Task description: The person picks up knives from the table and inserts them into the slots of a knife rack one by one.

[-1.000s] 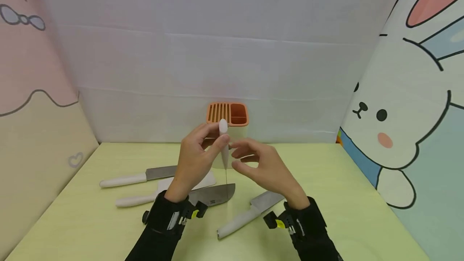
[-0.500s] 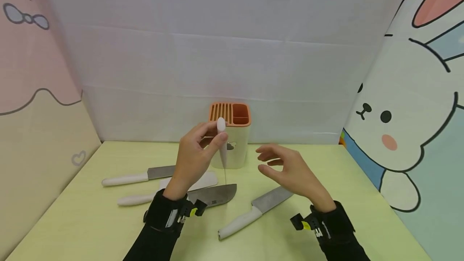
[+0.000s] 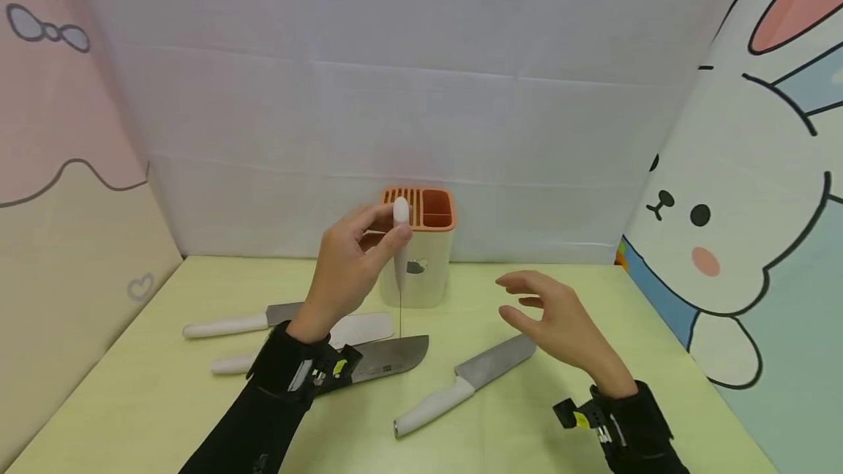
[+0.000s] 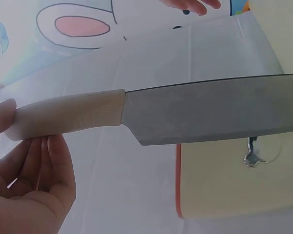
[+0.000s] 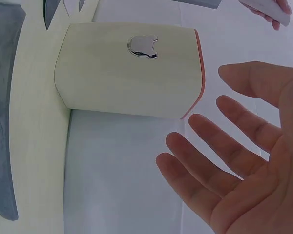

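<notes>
My left hand (image 3: 356, 254) pinches a white-handled kitchen knife near the end of its handle (image 4: 68, 117). The knife hangs blade down, seen edge-on in the head view; its broad blade (image 4: 210, 109) fills much of the left wrist view. Behind it stands a cream knife block (image 3: 431, 269) with an orange slotted top (image 3: 437, 203) and a silver badge (image 5: 143, 46) on the front. My right hand (image 3: 560, 320) hovers over the table to the right, fingers spread and holding nothing, as its palm (image 5: 259, 195) shows in the right wrist view.
On the pale yellow table (image 3: 500, 430) lie more white-handled knives: a cleaver-like one (image 3: 497, 363) at right, a dark-bladed one (image 3: 391, 357) in the middle, another (image 3: 227, 326) at left. A white-bladed one (image 3: 362, 328) is partly behind my left arm. A white sheet (image 3: 421, 93) backs the table.
My right hand has drawn away from the knife to the right. My left hand has lifted the knife slightly, and more of the knife block shows.
</notes>
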{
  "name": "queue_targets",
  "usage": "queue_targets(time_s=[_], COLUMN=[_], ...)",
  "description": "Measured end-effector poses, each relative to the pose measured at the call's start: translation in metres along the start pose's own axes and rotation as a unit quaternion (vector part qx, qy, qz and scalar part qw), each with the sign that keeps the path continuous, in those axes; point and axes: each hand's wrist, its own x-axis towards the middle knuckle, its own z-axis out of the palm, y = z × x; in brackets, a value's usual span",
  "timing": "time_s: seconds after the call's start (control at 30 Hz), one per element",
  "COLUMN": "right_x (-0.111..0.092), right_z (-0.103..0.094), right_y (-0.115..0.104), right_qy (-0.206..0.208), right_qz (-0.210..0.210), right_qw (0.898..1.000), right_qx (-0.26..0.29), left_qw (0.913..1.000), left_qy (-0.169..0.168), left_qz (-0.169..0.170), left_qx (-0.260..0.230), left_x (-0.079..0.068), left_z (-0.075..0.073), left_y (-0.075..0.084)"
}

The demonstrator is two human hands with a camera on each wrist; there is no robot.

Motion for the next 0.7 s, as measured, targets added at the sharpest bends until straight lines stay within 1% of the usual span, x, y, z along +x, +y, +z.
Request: queue_targets(time_s=[0.2,0.3,0.4,0.53,0.7], right_x=[-0.005,-0.007,-0.008,-0.007,-0.007], right_z=[-0.009,-0.011,-0.009,-0.004,-0.004], right_y=[0.005,0.009,0.016,0.021,0.019], right_qy=[0.007,0.013,0.016,0.009,-0.005], right_qz=[0.009,0.006,-0.007,-0.021,-0.02], right_qw=[1.0,0.999,0.998,0.994,0.992], right_qx=[-0.023,-0.04,-0.068,-0.11,-0.128], left_qw=[0.9998,0.9998,0.9997,0.9997,0.9997], left_qy=[-0.006,-0.014,-0.019,-0.02,-0.017], left_qz=[0.018,0.016,0.012,0.006,0.006], left_qx=[0.004,0.007,0.004,-0.011,-0.017], left_x=[0.019,0.03,0.043,0.06,0.078], left_z=[-0.007,-0.01,-0.014,-0.018,-0.021], left_y=[0.011,0.016,0.022,0.032,0.042])
